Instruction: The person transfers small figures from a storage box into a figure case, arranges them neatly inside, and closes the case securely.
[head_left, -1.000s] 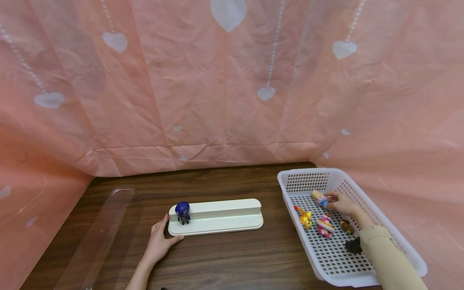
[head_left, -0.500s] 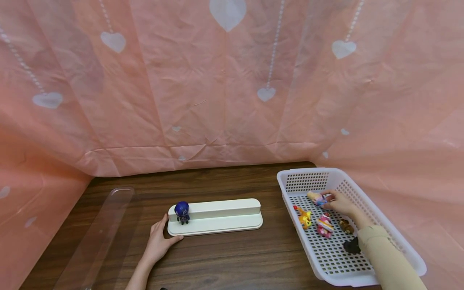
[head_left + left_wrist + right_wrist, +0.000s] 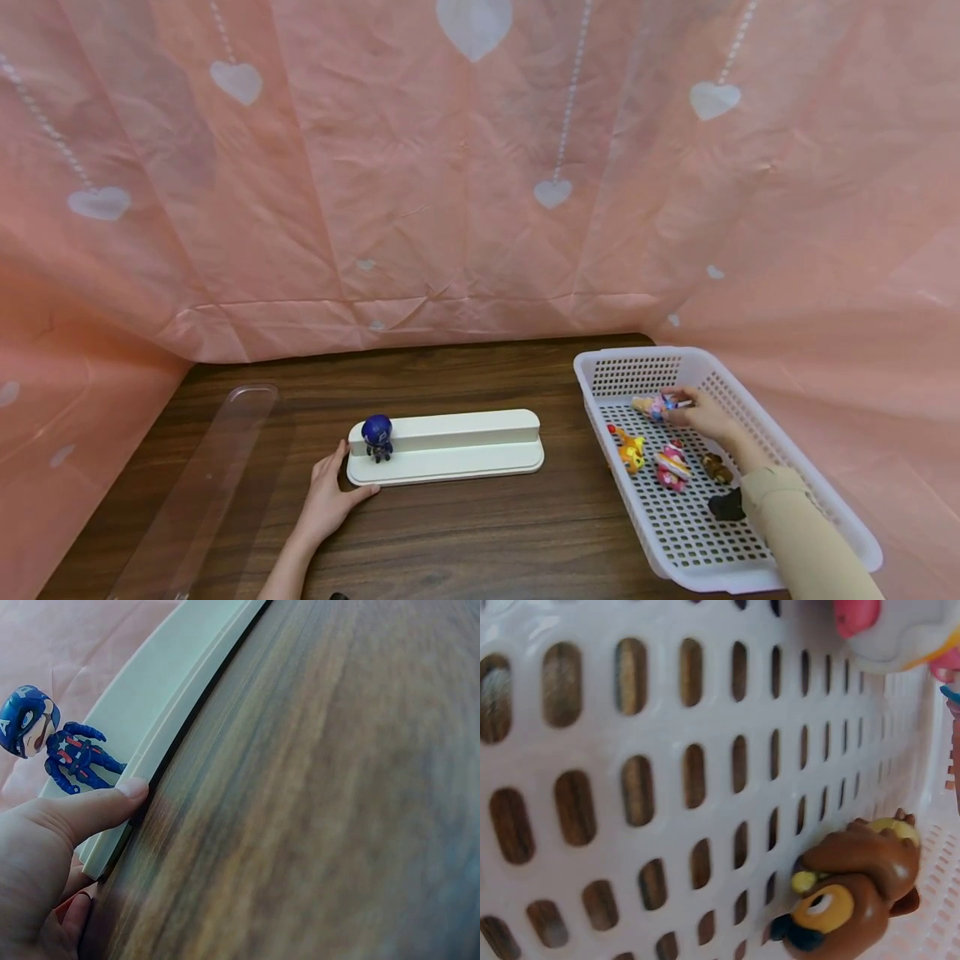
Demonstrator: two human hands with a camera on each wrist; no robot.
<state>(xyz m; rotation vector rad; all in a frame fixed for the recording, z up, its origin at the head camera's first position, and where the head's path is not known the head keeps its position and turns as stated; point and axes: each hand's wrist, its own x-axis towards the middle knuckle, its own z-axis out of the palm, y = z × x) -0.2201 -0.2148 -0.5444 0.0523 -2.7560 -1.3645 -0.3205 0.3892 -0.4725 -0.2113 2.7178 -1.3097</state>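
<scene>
My left hand point(image 3: 324, 498) holds the left end of a white two-step display stand point(image 3: 472, 462), thumb along its front edge. A blue-helmeted figurine point(image 3: 377, 432) stands upright at that end; the left wrist view shows its navy suit with a star. On the right, my right hand point(image 3: 708, 418) reaches into a white perforated basket point(image 3: 645, 533) and pinches a small blonde doll figurine point(image 3: 654, 407) in blue and pink, lying near the back. The fingertips partly cover its lower half. That hand is mostly outside the right wrist view.
Around the right hand lie an orange-yellow figurine point(image 3: 631, 451), a pink one point(image 3: 672, 467), a brown animal figurine point(image 3: 859, 889) and a black item point(image 3: 726, 506) partly under the sleeve. A long clear plastic cover point(image 3: 202, 492) lies at left. Pink curtain point(image 3: 420, 208) surrounds the table.
The blonde figurine has shifted slightly left in the basket and turned, with the right hand's fingers on it. The left hand and the stand look unmoved.
</scene>
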